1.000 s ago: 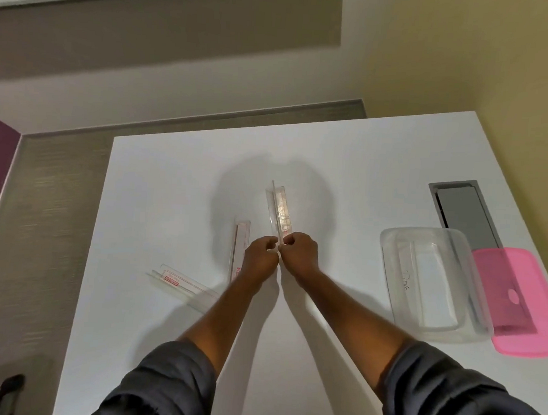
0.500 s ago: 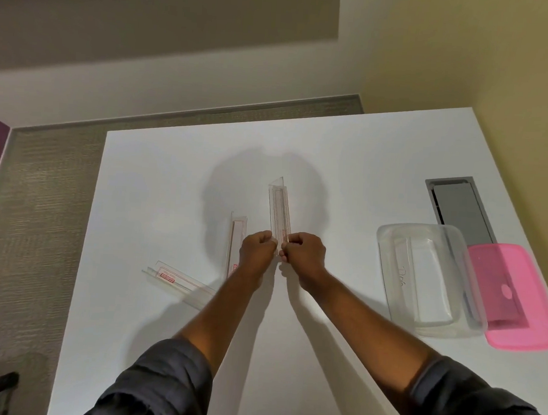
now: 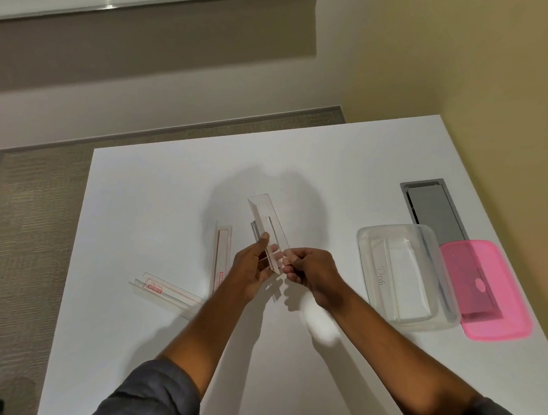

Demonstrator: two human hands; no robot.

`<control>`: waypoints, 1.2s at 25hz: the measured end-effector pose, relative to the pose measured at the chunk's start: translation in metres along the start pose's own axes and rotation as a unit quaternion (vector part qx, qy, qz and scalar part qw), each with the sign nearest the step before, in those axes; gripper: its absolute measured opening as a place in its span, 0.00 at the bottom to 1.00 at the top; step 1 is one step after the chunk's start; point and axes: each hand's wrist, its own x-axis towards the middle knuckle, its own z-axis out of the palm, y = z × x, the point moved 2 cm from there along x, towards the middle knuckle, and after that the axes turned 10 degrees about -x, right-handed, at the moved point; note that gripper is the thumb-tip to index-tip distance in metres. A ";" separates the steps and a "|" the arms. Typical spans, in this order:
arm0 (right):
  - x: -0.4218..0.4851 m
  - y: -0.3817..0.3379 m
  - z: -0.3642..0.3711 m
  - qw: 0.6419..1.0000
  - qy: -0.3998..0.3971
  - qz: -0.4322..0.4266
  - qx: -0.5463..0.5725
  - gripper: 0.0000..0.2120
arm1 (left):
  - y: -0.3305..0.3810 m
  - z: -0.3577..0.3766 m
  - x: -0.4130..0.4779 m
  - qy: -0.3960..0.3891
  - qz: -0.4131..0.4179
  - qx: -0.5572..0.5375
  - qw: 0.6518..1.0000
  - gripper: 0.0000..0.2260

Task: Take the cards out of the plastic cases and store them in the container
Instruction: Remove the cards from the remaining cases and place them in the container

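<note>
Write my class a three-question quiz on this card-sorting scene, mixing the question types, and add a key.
1. True or false: the pink lid is fitted on the clear container.
2. Besides the raised case, how many plastic cases lie on the table? A one, B two, C four.
3. Short answer: which hands hold the raised case?
Key: 1 false, it lies beside it. 2 B: middle case, left case. 3 both, left hand and right hand.
</note>
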 end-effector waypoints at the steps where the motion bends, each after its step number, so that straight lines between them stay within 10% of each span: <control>1: -0.003 0.001 -0.006 1.000 -0.011 -0.003 -0.006 0.13 | -0.001 0.000 -0.001 -0.004 0.000 -0.002 1.000 0.18; 4: -0.010 0.006 -0.017 0.999 0.019 -0.020 -0.038 0.09 | -0.007 0.004 -0.004 0.004 0.012 0.018 1.000 0.17; 11: -0.025 -0.005 -0.017 0.941 0.075 -0.120 -0.307 0.39 | -0.024 0.025 -0.018 -0.004 0.043 0.029 0.999 0.22; 18: -0.040 -0.004 -0.044 0.976 -0.005 -0.110 -0.186 0.13 | -0.032 0.024 -0.037 0.004 0.041 -0.031 0.999 0.09; 30: -0.075 -0.010 -0.086 0.978 -0.023 -0.112 -0.176 0.14 | -0.061 0.047 -0.061 -0.045 0.022 0.063 0.997 0.10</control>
